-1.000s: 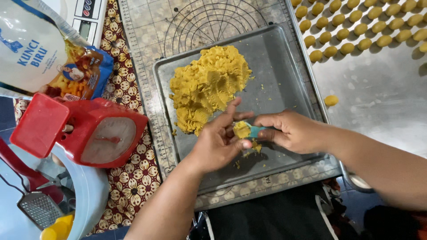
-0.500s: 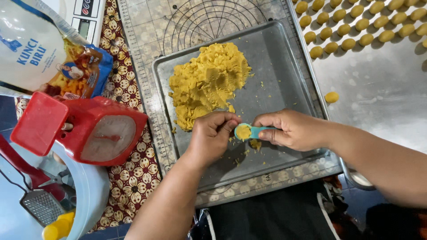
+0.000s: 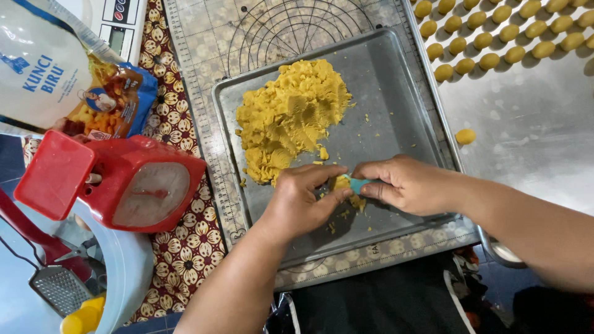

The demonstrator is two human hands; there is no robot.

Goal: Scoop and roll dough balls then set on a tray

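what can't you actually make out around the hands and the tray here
Head view only:
- Teal scoop: mostly hidden by the right hand; its shape is unclear.
- Dough in it: covered by the left hand fingers.
- Rows of dough balls: cut off by the top edge.
- Tray near rim: hidden under both wrists.

I see even, bright light from overhead, soft shadows under both hands [image 3: 346, 195], mild glare on the tray [image 3: 396, 105], sharp focus throughout.

The left hand [image 3: 303, 198] has closed over the teal scoop [image 3: 357, 184] held in the right hand [image 3: 405, 185]; its fingertips now press the dough [image 3: 340, 182], which was exposed half a second earlier.
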